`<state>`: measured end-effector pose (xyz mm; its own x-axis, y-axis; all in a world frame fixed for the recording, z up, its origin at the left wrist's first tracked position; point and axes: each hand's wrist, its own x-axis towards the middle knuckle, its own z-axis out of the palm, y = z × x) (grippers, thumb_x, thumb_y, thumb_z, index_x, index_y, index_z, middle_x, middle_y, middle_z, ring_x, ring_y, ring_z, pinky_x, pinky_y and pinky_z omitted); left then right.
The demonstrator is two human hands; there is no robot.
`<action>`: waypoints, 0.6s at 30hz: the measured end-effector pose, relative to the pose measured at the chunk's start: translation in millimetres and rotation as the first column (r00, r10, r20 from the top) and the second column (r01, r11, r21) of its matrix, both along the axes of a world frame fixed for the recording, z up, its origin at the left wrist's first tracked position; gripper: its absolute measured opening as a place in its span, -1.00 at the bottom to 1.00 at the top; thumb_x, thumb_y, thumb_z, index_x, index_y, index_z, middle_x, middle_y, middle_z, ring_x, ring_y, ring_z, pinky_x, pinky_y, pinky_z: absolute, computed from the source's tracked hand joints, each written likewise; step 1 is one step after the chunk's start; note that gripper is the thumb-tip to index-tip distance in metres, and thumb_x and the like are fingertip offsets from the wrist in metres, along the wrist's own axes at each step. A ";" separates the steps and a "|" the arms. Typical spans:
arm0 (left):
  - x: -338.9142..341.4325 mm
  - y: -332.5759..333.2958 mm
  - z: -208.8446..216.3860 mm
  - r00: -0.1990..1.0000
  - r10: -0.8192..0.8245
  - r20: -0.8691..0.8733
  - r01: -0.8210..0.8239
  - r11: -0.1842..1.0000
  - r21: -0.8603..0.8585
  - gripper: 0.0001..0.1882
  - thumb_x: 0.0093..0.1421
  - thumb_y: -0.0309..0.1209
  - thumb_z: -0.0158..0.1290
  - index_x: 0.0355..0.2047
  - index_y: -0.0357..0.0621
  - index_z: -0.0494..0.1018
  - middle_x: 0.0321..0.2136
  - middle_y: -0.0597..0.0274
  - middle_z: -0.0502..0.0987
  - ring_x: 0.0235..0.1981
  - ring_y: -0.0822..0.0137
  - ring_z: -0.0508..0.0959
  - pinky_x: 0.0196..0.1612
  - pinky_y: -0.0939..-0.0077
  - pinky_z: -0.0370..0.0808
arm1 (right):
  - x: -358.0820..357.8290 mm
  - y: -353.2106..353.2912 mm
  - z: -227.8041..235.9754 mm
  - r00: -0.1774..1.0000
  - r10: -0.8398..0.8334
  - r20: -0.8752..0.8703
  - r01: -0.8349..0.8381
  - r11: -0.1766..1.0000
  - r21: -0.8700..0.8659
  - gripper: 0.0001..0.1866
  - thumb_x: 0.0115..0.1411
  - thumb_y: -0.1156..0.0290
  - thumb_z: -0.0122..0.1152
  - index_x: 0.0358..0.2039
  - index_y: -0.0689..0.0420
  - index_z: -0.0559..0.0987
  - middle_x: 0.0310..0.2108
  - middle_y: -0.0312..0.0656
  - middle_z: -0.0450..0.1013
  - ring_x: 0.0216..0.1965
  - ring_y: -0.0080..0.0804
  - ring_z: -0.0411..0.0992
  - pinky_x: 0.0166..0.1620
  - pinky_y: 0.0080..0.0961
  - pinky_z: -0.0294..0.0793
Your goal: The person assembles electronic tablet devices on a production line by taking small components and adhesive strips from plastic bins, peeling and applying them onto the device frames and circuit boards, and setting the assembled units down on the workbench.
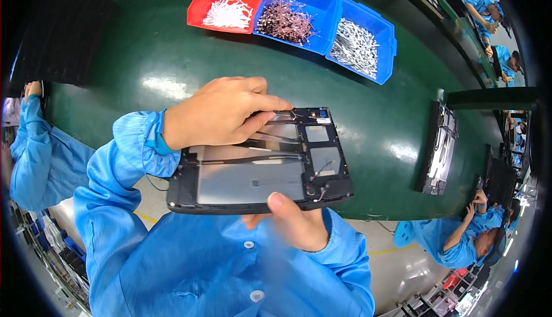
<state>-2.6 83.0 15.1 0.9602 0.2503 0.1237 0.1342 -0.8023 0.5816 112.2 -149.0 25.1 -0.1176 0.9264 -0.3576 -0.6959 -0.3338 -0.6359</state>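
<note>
I hold a black tablet housing (250, 182) with its inside facing up, tilted above the near edge of the bench. Silver-grey plates, dark flat cables and thin wires show in it. My right hand (296, 222) grips its near edge, thumb on top and fingers underneath. Reaching across the far left part, my left hand (221, 113) has its index fingertip at the far edge, beside small wires near the corner. Its thumb lies just below that finger and the others are curled. Whatever lies under those fingertips is too small to make out.
On the green bench (144, 58), a red bin (192, 20) holds white pieces. Two joined blue bins (391, 49) hold brownish and silvery-white small parts. Another opened device (440, 147) lies at right. Dark stacked trays (63, 29) stand far left. Blue-sleeved people work on both sides.
</note>
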 end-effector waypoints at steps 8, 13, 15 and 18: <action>-24.8 -26.9 3.5 0.990 0.127 -0.065 -0.140 0.955 -0.260 -0.37 0.18 -0.15 0.36 0.08 -0.42 0.50 -0.35 -0.03 0.55 -0.40 0.12 0.59 -0.27 0.27 0.57 | 101.9 -10.6 -16.2 0.773 -0.192 0.604 0.327 0.937 -0.120 -0.40 0.32 0.43 0.28 0.26 0.34 0.24 -0.36 -0.08 0.59 -0.62 -0.41 0.51 -0.61 -0.59 0.47; -59.4 -70.1 13.7 0.968 -0.046 -0.245 0.049 0.999 0.004 0.23 -0.13 0.25 0.41 0.27 -0.57 0.29 -0.36 -0.04 0.49 -0.37 0.02 0.62 -0.23 0.23 0.60 | 125.7 1.4 -24.2 0.689 -0.146 0.710 0.335 0.932 -0.134 -0.28 0.38 0.40 0.25 0.41 0.35 0.13 -0.43 -0.16 0.57 -0.68 -0.59 0.41 -0.64 -0.66 0.33; -64.4 -84.7 6.7 0.971 -0.014 -0.237 0.018 1.000 0.013 0.17 -0.08 0.16 0.41 0.28 -0.57 0.28 -0.37 -0.04 0.50 -0.42 0.02 0.61 -0.25 0.24 0.60 | 120.2 8.3 -24.7 0.589 -0.159 0.792 0.325 0.944 -0.052 -0.29 0.40 0.37 0.23 0.41 0.33 0.14 -0.42 -0.16 0.58 -0.65 -0.62 0.41 -0.64 -0.68 0.29; -68.2 -93.4 2.9 0.972 0.038 -0.232 -0.025 0.998 0.059 0.01 0.01 -0.04 0.39 0.26 -0.60 0.29 -0.35 -0.02 0.50 -0.46 0.05 0.60 -0.32 0.25 0.60 | 112.8 12.6 -23.5 0.535 -0.155 0.831 0.337 0.940 -0.042 -0.28 0.41 0.35 0.21 0.43 0.34 0.11 -0.40 -0.14 0.60 -0.62 -0.63 0.41 -0.63 -0.70 0.25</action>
